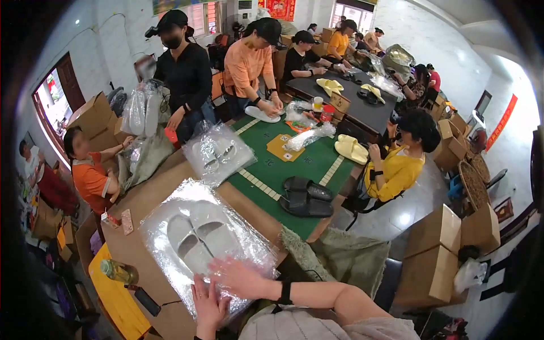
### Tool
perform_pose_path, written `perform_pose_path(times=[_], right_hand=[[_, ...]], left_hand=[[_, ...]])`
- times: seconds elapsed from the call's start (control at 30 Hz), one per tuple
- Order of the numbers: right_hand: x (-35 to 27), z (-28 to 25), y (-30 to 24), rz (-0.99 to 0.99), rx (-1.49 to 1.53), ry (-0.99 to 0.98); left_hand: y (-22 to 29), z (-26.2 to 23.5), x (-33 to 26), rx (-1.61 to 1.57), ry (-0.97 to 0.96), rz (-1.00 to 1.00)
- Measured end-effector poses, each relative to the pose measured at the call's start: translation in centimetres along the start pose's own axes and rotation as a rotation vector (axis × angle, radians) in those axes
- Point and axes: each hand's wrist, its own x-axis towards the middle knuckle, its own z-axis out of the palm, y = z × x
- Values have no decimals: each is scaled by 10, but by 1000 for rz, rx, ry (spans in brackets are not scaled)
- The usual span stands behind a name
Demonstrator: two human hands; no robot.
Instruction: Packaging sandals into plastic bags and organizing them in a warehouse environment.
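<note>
head camera, looking down over a crowded packing table: a pair of pale grey foam slippers [198, 238] already lies inside a clear crinkled plastic bag [226, 215] on the brown tabletop [141, 198], so bagging looks done and closing the bag seemingly remains. left hand [208, 306] lies palm-down, fingers spread, on the bag's near edge; right hand [241, 277], blurred, presses flat beside it, gripping nothing clearly. black slippers [306, 197] wait on the green mat [294, 164].

Glossy crinkled clear plastic bag [170, 224] around matt grey foam slippers [198, 238]
</note>
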Motion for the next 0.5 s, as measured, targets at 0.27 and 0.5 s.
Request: perform_pose_path(times=[0.27,0.5], right_hand=[[-23,1,34,68,-139,-88],[-85,-18,121,456,-202,51]], left_hand=[[13,-9,6,-44,-20,-60],[8,-7,4,-58,35,-20]])
